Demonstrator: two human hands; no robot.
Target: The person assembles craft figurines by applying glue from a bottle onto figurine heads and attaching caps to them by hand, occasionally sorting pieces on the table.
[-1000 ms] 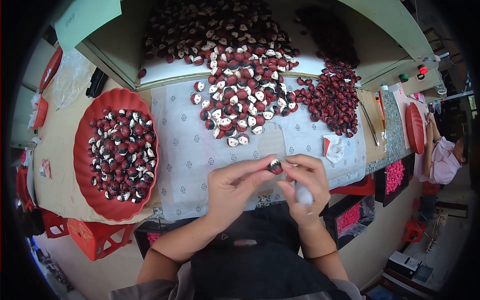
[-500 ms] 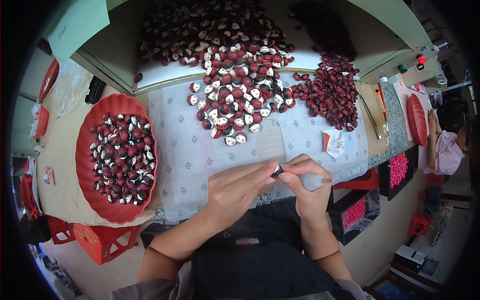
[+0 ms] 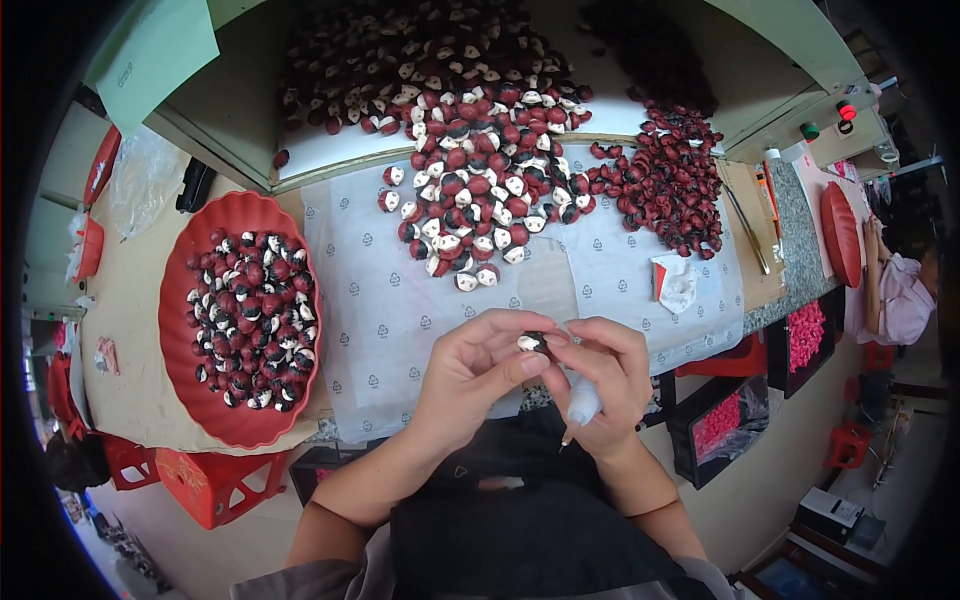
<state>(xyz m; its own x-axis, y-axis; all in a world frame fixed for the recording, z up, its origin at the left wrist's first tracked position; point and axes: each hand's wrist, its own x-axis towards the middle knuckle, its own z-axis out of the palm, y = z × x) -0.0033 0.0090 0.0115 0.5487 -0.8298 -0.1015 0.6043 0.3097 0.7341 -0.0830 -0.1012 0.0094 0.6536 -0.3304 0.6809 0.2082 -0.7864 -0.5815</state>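
Observation:
My left hand (image 3: 465,375) pinches a small rounded piece, a black-and-white doll-head shape (image 3: 531,341), between thumb and fingers above the table's near edge. Closed round a small translucent squeeze bottle (image 3: 584,400) is my right hand (image 3: 622,385); the bottle's thin needle tip points down toward my apron. The right fingertips also touch the piece. Beyond my hands lies a large heap of similar dark red, black and white pieces (image 3: 470,200). To its right is a pile of dark red curved shells (image 3: 670,190).
A red scalloped tray (image 3: 180,385) of finished-looking pieces stands at left. White printed sheeting (image 3: 370,290) covers the worktop. A red-and-white wad (image 3: 676,285), tweezers (image 3: 748,230) and a control box with buttons (image 3: 825,125) are at right. Another person (image 3: 893,290) sits far right.
The piece has been turned so its white side faces up. My right hand has swung the bottle round, its needle tip now showing below. The view has shifted slightly.

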